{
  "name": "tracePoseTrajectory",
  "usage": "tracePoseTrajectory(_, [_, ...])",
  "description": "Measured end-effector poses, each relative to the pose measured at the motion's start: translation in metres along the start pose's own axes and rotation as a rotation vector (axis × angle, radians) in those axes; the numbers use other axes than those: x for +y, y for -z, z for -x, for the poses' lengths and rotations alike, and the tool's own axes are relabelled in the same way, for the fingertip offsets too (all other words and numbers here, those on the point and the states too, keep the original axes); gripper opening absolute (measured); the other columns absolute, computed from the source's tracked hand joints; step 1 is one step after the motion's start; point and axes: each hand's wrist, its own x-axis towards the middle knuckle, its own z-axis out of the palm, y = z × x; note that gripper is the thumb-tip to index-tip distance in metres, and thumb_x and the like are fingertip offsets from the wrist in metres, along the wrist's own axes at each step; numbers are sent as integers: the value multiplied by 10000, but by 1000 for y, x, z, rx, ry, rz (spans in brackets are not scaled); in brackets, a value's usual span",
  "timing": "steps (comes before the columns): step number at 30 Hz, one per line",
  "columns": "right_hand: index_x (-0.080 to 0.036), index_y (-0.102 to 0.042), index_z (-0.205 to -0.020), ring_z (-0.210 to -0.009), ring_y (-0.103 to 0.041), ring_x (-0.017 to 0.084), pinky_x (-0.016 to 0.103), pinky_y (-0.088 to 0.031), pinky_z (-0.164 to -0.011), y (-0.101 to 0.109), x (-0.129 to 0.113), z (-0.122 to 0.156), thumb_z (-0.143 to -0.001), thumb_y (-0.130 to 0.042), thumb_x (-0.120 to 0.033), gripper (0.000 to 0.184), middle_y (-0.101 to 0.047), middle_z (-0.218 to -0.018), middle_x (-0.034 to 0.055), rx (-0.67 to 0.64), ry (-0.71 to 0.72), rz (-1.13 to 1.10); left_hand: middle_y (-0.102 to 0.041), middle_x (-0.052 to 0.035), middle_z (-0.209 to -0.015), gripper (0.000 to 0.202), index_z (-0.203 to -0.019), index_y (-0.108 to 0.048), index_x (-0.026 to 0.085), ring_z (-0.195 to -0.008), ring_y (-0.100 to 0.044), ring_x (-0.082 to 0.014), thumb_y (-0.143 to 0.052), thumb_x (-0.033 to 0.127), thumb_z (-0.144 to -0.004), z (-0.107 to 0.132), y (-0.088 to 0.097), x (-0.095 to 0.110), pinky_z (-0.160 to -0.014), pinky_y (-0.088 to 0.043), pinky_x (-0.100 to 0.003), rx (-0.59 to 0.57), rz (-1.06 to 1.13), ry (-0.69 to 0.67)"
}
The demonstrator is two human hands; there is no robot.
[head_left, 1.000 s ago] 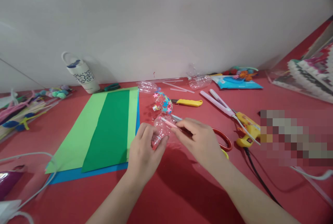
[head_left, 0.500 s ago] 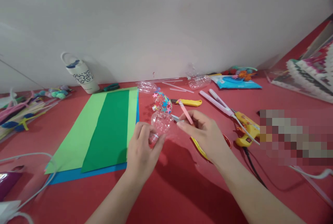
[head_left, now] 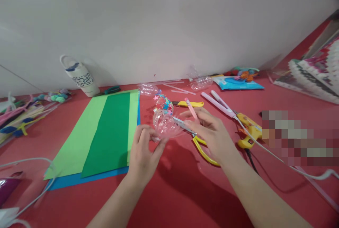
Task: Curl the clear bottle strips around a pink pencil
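Observation:
My left hand [head_left: 145, 147] is closed around the narrow end of a clear plastic bottle piece [head_left: 165, 124], thumb and fingers pinching it. The piece's wide rounded part faces right. My right hand [head_left: 208, 129] holds a pink pencil [head_left: 191, 108], its top end pointing up, while thumb and fingertips sit by the plastic's right edge; I cannot tell whether they touch it. Beneath that hand lie scissors with yellow handles [head_left: 203, 154], blades pointing left behind the plastic. Just beyond, a clear rounded piece covered with colourful star stickers [head_left: 164, 103] rests on the red table.
Green sheets [head_left: 106, 132] lie at left, near a white tumbler [head_left: 83, 81]. Behind my hands is a yellow utility knife [head_left: 192, 104]. A pink flat iron [head_left: 218, 104], yellow glue gun [head_left: 250, 131] with cords, and blue wipes pack [head_left: 239, 84] are at right.
The clear piece has turned, showing more of its rounded side towards the right. My right hand's fingers have shifted slightly, the pencil moving with them, and more of the scissors shows.

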Motion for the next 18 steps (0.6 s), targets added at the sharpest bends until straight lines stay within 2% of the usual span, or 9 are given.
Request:
tracePoseTrajectory(4, [-195, -674, -729, -494, -369, 91, 259, -272, -496, 3, 0, -3, -700, -632, -357, 169, -428, -562, -43, -22, -181, -204, -471, 2, -875, 176, -805, -474, 207, -765, -511, -114, -647, 176, -797, 1, 0, 0, -672, -483, -239, -51, 36, -16])
tracePoseTrajectory(6, [-186, -654, -653, -448, -318, 79, 259, -246, -474, 6, 1, -5, -676, -654, -380, 196, -361, -492, -62, -50, -230, -259, -470, 9, -871, 179, -807, -470, 207, -727, -509, -98, -645, 174, -799, 1, -1, 0, -661, -477, -228, -101, 84, -20])
tracePoseTrajectory(8, [-180, -639, -597, -442, -314, 78, 260, -247, -473, 9, 4, -8, -670, -668, -408, 241, -367, -475, -60, -110, -258, -244, -468, 17, -857, 177, -804, -466, 207, -689, -504, -83, -640, 172, -803, 0, -1, 0, -641, -468, -213, -151, 148, 2])
tracePoseTrajectory(10, [-179, -637, -591, -470, -354, 88, 262, -272, -490, 13, 7, -10, -668, -679, -403, 241, -431, -508, -41, -108, -236, -180, -470, 17, -867, 170, -813, -470, 208, -681, -502, -77, -635, 170, -803, -1, -2, -1, -628, -465, -205, -188, 204, 48])
tracePoseTrajectory(14, [-203, -656, -714, -588, -446, 121, 270, -335, -569, 17, 9, -10, -704, -658, -294, 92, -532, -652, -15, 197, 20, -14, -466, 3, -931, 166, -846, -481, 209, -710, -508, -83, -629, 157, -792, -2, -3, -6, -647, -474, -218, -219, 295, 144])
tracePoseTrajectory(15, [-206, -651, -718, -598, -449, 122, 269, -338, -578, 18, 8, -10, -716, -649, -280, 74, -528, -658, -17, 220, 59, 4, -464, 3, -929, 163, -847, -482, 208, -708, -509, -83, -627, 157, -792, -2, -3, -7, -653, -475, -224, -221, 313, 163])
tracePoseTrajectory(16, [-205, -641, -702, -586, -439, 117, 265, -334, -571, 18, 7, -9, -724, -646, -282, 80, -513, -642, -22, 190, 59, 7, -462, 3, -924, 160, -845, -482, 208, -704, -509, -82, -625, 160, -792, -2, -3, -8, -656, -475, -227, -222, 327, 178])
tracePoseTrajectory(18, [-196, -613, -648, -523, -385, 98, 255, -300, -529, 17, 5, -8, -723, -652, -324, 153, -452, -570, -41, 36, -40, -24, -462, 4, -911, 149, -841, -485, 207, -708, -508, -87, -620, 166, -794, -2, -3, -9, -666, -475, -233, -225, 339, 200])
